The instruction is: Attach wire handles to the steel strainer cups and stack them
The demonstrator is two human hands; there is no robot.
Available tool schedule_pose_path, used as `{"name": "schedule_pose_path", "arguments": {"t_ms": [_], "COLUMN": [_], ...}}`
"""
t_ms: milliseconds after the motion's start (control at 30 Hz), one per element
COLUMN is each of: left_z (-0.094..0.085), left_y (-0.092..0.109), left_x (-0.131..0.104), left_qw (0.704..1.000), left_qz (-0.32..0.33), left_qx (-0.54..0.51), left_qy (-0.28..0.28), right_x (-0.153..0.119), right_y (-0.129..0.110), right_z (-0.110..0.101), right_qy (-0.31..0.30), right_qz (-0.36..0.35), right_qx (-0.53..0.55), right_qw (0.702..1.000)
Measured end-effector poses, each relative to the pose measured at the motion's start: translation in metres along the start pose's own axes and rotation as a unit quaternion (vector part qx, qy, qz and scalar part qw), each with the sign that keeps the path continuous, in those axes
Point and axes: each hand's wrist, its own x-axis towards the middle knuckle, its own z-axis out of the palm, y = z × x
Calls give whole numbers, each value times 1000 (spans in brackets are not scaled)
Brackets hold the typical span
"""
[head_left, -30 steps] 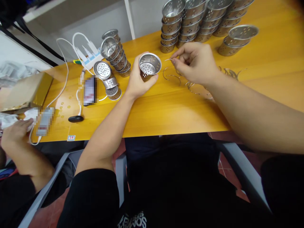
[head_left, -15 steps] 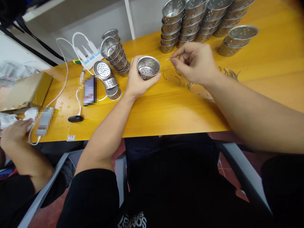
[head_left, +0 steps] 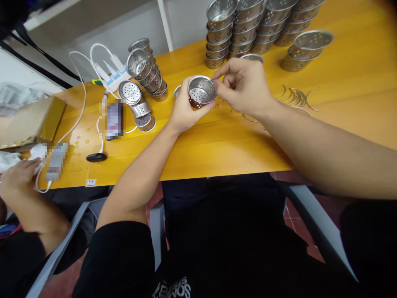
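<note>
My left hand (head_left: 186, 107) is wrapped around a perforated metal cup (head_left: 202, 93), tilted so that its holed bottom shows. At the cup's right rim, my right hand (head_left: 243, 85) pinches a thin curved wire (head_left: 211, 80); most of the wire is hidden by the fingers and the rim. Several more curved wires (head_left: 294, 99) lie on the table beyond my right wrist, and others sit partly under that hand. Behind my left fingers, the edge of another metal piece (head_left: 177, 91) peeks out.
Tall stacks of perforated cups (head_left: 218, 37) stand at the back, with a shorter stack (head_left: 302, 49) to the right. Left are leaning cups (head_left: 141, 68), a phone (head_left: 114, 120), a power strip (head_left: 119, 78) and a cardboard box (head_left: 34, 120). Another person's hand (head_left: 20, 174) rests far left.
My left hand has brought the cup to the right. My right hand has moved left with the wire, from open space beside the cup to its rim.
</note>
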Motion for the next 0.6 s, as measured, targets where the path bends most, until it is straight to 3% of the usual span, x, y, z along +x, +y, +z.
{"name": "schedule_pose_path", "arguments": {"t_ms": [133,367,600], "left_z": [4,0,7], "left_y": [-9,6,-20], "left_x": [-1,-1,-3], "left_qw": [1000,1000,999], "left_qz": [5,-4,9], "left_qx": [-13,5,-10], "left_qy": [9,-13,-33], "right_x": [4,4,9], "right_y": [1,-1,14], "right_z": [5,10,15], "right_qy": [10,11,43], "right_qz": [7,6,-20], "right_qx": [-8,-7,14], "right_qw": [1000,1000,999]}}
